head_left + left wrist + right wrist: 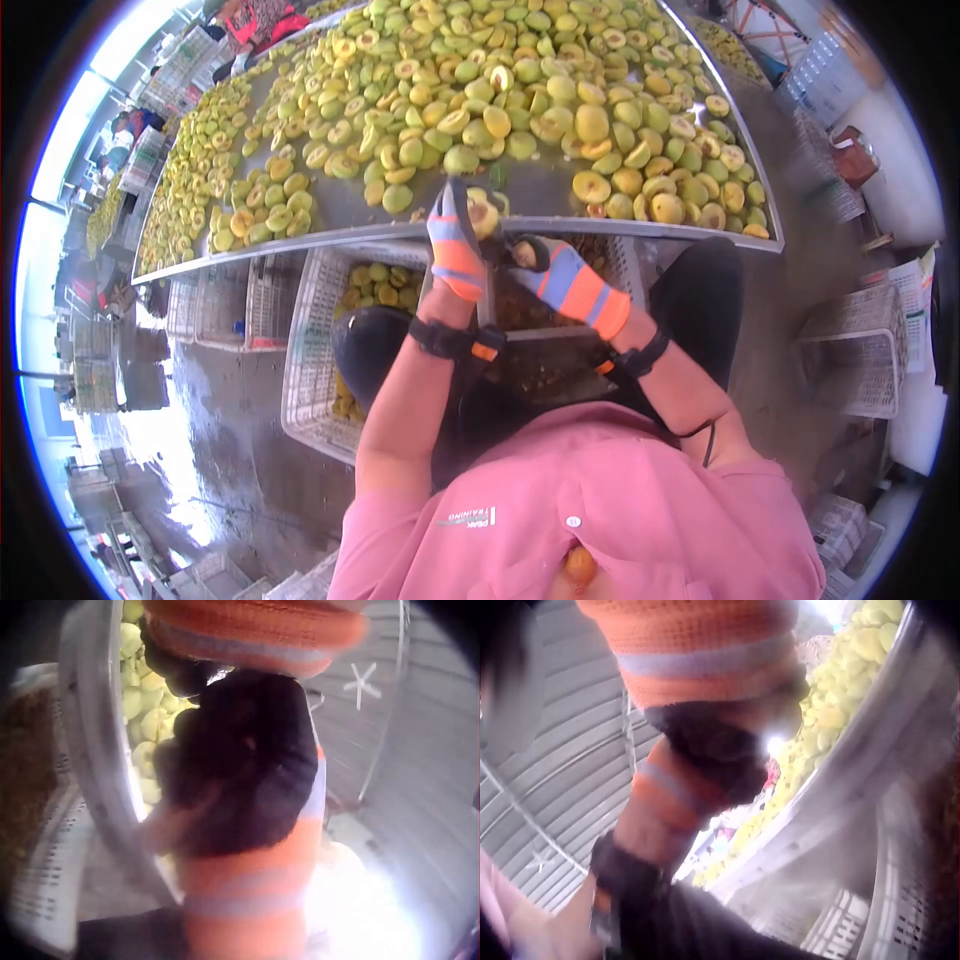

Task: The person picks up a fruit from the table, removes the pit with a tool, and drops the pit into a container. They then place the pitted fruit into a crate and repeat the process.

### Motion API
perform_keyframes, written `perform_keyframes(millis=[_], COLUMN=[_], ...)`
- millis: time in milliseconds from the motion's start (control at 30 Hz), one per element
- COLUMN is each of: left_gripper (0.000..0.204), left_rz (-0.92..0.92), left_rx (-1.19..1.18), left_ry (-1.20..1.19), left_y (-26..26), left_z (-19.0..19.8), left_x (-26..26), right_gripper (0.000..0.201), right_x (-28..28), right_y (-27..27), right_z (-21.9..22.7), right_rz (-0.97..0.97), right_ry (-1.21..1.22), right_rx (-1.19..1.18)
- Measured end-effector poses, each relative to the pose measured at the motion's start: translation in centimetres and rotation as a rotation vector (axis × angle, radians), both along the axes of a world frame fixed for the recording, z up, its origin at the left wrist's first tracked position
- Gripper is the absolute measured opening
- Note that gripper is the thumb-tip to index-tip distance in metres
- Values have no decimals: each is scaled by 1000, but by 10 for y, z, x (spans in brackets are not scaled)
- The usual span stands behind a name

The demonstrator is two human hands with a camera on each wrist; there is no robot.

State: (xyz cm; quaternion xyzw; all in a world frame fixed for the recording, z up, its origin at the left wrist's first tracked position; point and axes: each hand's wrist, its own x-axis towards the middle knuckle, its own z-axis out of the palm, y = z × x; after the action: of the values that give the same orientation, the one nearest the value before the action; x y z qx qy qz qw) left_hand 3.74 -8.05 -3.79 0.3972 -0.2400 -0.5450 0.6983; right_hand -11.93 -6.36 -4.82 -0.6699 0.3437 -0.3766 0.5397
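Observation:
My left hand (455,250), in an orange and grey striped glove with dark palm, holds a halved yellow-green stone fruit (483,214) at the near edge of the metal table (350,236). The cut face shows a brownish middle. Close on its right is my right hand (580,285), gloved alike, fingers curled toward the fruit and a bare thumb tip showing. In the left wrist view the dark palm side of the right hand (247,877) sits just below the left hand (255,634). I cannot tell whether the right fingers hold something.
A wide heap of halved fruits (480,80) covers much of the table. Below its edge stand a white crate (305,340) with fruit and another crate (545,333) with brownish bits, between my knees. More crates (865,350) stand right; the floor (220,430) looks wet.

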Motion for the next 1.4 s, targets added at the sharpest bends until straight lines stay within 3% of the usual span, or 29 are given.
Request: perform_keyframes(millis=[33,100,167,233,267,300,367,500,567,667,733,800,867,967,1000,1033,1067,1100,1167,1267,1367,1400], left_gripper=[15,23,13,29,41,39,34,18,16,19,18,17,16,23,23,24,25,27,26,23,19,18], left_rz=[-40,54,232,182,159,132,91,26,-64,-41,-33,-16,61,76,83,99,72,54,95,79,69,62], left_rx=[-21,-278,-491,-509,-523,-477,-404,-328,-187,-280,-308,-324,-416,-493,-526,-568,-570,-577,-596,-510,-462,-436], left_ry=[-61,-517,-1246,-1244,-1245,-1127,-939,-674,-395,-605,-709,-802,-1046,-1215,-1276,-1343,-1397,-1457,-1486,-1307,-1262,-1253], left_y=[5,5,6,11,12,13,16,17,20,19,18,18,21,26,26,25,27,29,29,25,27,28], left_z=[6,6,3,8,12,15,15,10,15,10,7,3,11,21,25,30,32,31,35,15,14,15], left_x=[2,4,4,0,-1,-4,-10,-16,-22,-24,-25,-24,-21,-21,-20,-18,-15,-13,-14,-17,-28,-30], right_gripper=[21,20,18,17,18,19,25,22,21,18,15,13,11,19,16,22,25,27,27,13,13,16], right_x=[-7,-20,-16,-21,-23,-24,-23,-19,-21,-25,-23,-21,-26,-20,-17,-15,-18,-16,-16,-19,-31,-33], right_y=[-3,-15,0,-8,-10,-12,-10,-9,-9,-15,-15,-17,-18,-14,-10,-17,-7,-23,-23,-23,-24,-22], right_z=[-17,-45,17,18,19,22,38,42,39,24,18,18,34,58,43,37,72,22,-1,1,15,17], right_rz=[62,43,7,203,264,322,375,302,292,436,354,357,440,323,216,267,149,324,266,307,343,346], right_ry=[9,-30,-283,-74,9,88,204,126,48,203,136,133,205,278,-71,-105,169,-25,-4,-6,183,146], right_rx=[277,254,595,224,146,63,132,431,553,-47,277,419,379,425,245,189,352,76,75,199,220,249])
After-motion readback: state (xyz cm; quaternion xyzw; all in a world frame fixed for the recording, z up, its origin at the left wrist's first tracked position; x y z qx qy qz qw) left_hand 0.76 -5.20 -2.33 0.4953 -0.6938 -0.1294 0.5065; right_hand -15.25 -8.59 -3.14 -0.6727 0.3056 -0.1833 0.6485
